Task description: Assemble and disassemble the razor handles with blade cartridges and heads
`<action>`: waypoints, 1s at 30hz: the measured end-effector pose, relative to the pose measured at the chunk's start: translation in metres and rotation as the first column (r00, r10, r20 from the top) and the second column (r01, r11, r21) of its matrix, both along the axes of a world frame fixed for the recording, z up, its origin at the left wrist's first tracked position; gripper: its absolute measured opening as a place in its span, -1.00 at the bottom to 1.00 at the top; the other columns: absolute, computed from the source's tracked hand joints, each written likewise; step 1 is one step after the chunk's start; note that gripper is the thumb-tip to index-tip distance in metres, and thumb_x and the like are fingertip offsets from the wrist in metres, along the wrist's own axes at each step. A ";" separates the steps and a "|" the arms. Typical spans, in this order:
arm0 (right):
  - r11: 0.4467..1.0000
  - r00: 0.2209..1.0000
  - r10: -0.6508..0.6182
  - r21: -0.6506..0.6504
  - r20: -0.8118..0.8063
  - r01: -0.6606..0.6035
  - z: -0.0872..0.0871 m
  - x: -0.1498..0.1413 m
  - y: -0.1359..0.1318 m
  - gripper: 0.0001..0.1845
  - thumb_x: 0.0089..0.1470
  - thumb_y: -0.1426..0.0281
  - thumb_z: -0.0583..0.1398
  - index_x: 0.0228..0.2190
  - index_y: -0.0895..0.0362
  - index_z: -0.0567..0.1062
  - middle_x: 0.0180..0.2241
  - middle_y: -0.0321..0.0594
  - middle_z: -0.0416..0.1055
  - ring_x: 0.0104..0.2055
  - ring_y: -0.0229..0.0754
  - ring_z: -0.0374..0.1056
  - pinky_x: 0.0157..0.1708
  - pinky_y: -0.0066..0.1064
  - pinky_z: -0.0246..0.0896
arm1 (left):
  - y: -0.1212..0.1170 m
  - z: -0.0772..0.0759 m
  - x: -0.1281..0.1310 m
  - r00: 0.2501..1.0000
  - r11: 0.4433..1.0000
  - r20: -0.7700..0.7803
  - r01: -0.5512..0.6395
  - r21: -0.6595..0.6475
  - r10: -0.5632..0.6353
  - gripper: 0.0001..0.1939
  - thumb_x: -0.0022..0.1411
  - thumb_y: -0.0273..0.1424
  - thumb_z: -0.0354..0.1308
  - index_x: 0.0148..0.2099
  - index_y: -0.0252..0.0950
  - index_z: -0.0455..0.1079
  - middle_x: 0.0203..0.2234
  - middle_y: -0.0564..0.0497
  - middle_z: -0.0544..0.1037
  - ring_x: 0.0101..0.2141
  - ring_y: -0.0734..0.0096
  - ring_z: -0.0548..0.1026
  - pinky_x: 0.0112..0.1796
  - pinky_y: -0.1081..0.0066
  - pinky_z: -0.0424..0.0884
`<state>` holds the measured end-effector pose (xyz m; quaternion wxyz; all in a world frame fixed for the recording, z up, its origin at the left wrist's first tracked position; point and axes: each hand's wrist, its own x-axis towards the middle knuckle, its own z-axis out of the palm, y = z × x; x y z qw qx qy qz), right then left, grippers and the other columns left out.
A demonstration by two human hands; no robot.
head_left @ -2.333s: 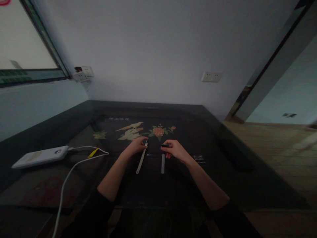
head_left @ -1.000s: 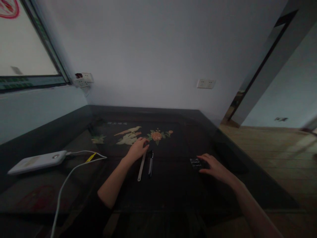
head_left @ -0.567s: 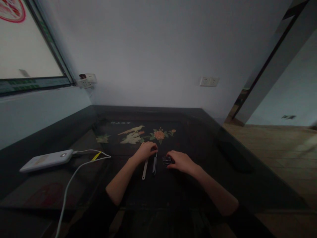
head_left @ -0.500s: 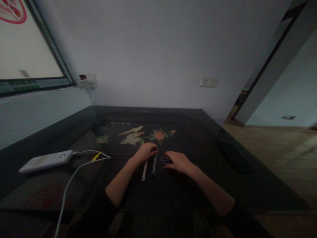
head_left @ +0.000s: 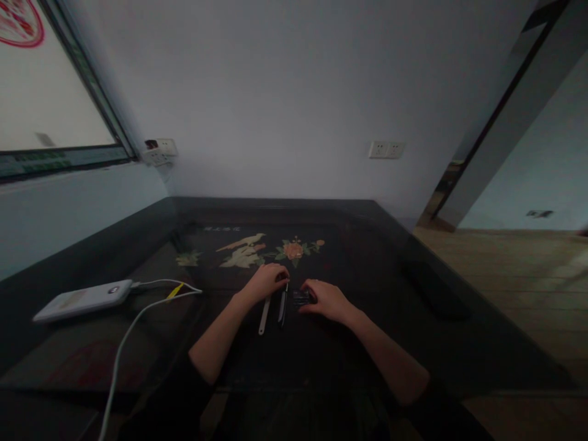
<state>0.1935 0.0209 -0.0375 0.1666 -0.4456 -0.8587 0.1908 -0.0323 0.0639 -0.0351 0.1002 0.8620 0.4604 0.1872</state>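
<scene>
My left hand [head_left: 267, 280] is closed in a pinch at the far end of a slim silver-and-dark pen-like tool [head_left: 282, 308] on the dark table. Just left of it lies a narrow pale strip [head_left: 263, 317] with a hole at its near end; its far end is hidden under my left hand. My right hand [head_left: 327, 299] has its thumb and fingers curled around a small dark, partly shiny object [head_left: 301, 297], too dim to name. A small gap separates this object from the pen-like tool.
A white power bank [head_left: 85, 300] lies on the left with a white cable [head_left: 120, 352] bearing a yellow tag [head_left: 175, 291]. A flat black object [head_left: 435, 291] rests on the right. The dark table [head_left: 367, 361] has a bird-and-flower picture and meets the wall behind.
The view has shifted slightly. The pen-like tool's near end appears tilted a little further left. Both hands keep nearly the same grip and place.
</scene>
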 end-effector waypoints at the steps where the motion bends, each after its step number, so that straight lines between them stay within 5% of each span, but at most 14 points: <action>1: 1.000 1.000 -0.002 -0.002 -0.019 0.002 0.000 0.000 0.000 -0.47 -0.14 0.08 0.37 -0.17 0.06 0.43 -0.35 -0.28 0.44 -0.32 -0.18 0.34 -0.42 -0.44 0.01 | 0.001 0.000 -0.001 1.000 1.000 0.014 0.002 -0.003 -0.002 -0.91 0.18 -0.40 0.21 -0.24 -0.25 0.49 -0.36 0.01 0.55 -0.28 0.33 0.48 -0.23 0.39 0.36; 4: 0.999 0.995 -0.036 -0.002 -0.090 0.036 0.002 0.008 0.007 -0.50 -0.03 0.01 0.28 -0.14 0.04 0.42 -0.45 -0.34 0.43 -0.42 -0.23 0.33 -0.48 -0.46 0.00 | 0.007 0.001 -0.008 0.996 0.999 0.078 -0.033 -0.006 0.033 -0.88 0.20 -0.34 0.20 -0.21 -0.25 0.48 -0.32 0.03 0.55 -0.25 0.37 0.49 -0.19 0.39 0.39; 8: 0.972 0.954 -0.212 0.052 -0.212 0.228 0.004 0.043 0.031 -0.61 0.15 0.03 0.11 -0.25 0.10 0.40 -0.46 -0.31 0.42 -0.46 -0.25 0.32 -0.47 -0.46 0.07 | 0.023 -0.004 -0.032 0.956 0.971 0.176 -0.239 -0.006 0.237 -0.76 0.33 -0.29 0.08 -0.09 -0.36 0.40 -0.21 -0.05 0.51 -0.24 0.35 0.50 -0.18 0.23 0.46; 12: 0.855 0.842 -0.459 0.118 -0.284 0.505 -0.004 0.096 0.062 -0.68 0.16 0.14 0.16 -0.38 0.17 0.40 -0.44 -0.24 0.40 -0.41 -0.21 0.32 -0.39 -0.39 0.18 | 0.040 -0.017 -0.058 0.870 0.899 0.237 -0.436 -0.036 0.432 -0.68 0.31 -0.29 0.10 0.04 -0.35 0.34 -0.07 -0.10 0.46 -0.15 0.27 0.49 -0.16 0.18 0.48; 15: 0.772 0.767 -0.577 0.120 -0.280 0.624 -0.016 0.124 0.077 -0.75 0.19 0.24 0.16 -0.27 0.20 0.45 -0.30 -0.22 0.43 -0.33 -0.21 0.37 -0.30 -0.31 0.31 | 0.049 -0.025 -0.067 0.816 0.853 0.264 -0.519 -0.061 0.515 -0.67 0.31 -0.29 0.11 0.06 -0.34 0.34 -0.05 -0.10 0.45 -0.12 0.22 0.48 -0.14 0.16 0.47; 22: 0.771 0.772 -0.590 0.118 -0.237 0.626 -0.044 0.120 0.089 -0.70 0.22 0.29 0.16 -0.05 0.17 0.42 -0.05 -0.13 0.40 -0.12 -0.10 0.40 -0.16 -0.18 0.38 | 0.054 -0.034 -0.063 0.802 0.842 0.264 -0.529 -0.103 0.536 -0.66 0.31 -0.29 0.11 0.06 -0.34 0.33 -0.04 -0.10 0.45 -0.12 0.23 0.48 -0.14 0.15 0.47; 30: 0.795 0.799 -0.564 0.125 -0.209 0.594 -0.048 0.121 0.093 -0.69 0.21 0.29 0.16 -0.05 0.18 0.42 -0.06 -0.14 0.40 -0.13 -0.10 0.40 -0.16 -0.18 0.38 | 0.052 -0.036 -0.061 0.819 0.853 0.236 -0.506 -0.130 0.522 -0.66 0.31 -0.29 0.10 0.07 -0.33 0.32 -0.03 -0.12 0.44 -0.12 0.25 0.48 -0.14 0.15 0.47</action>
